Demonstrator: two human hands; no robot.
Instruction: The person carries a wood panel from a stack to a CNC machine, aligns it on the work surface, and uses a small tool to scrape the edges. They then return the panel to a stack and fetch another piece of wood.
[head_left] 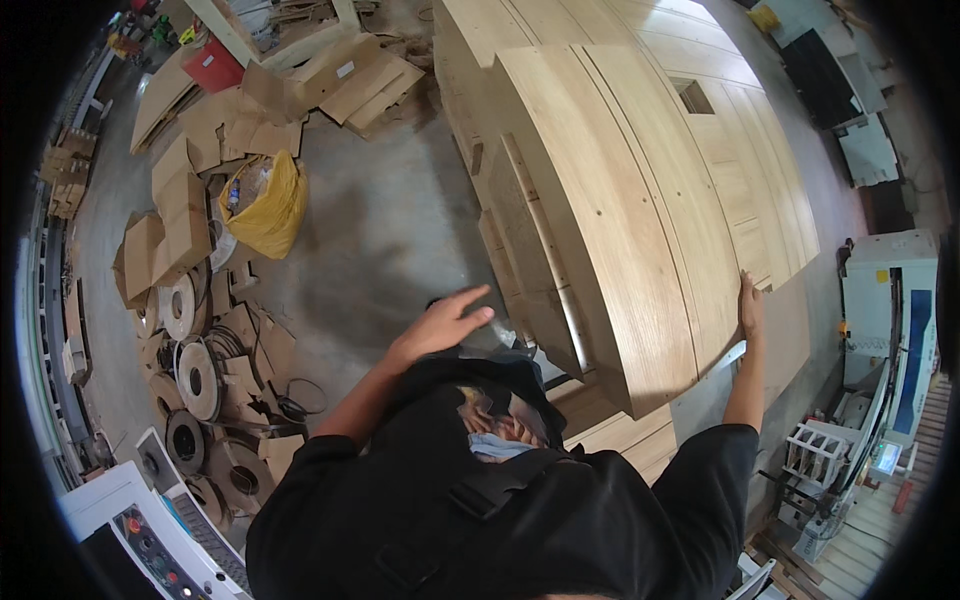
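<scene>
Left hand (445,322) is empty, fingers loosely together, thumb out. Right hand (751,305) is on the near right edge of the boards (630,220), can't tell if it's pinching. They top the stack (456,110); probably stiff, heavy, slick-faced, so I'd grab opposite edges. Farther off: yellow bag (280,222) with a bottle (234,194), then red bin (213,68), contents unclear.

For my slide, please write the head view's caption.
Right hand at the edge of stacked wooden panels, left hand open nearby.
</scene>
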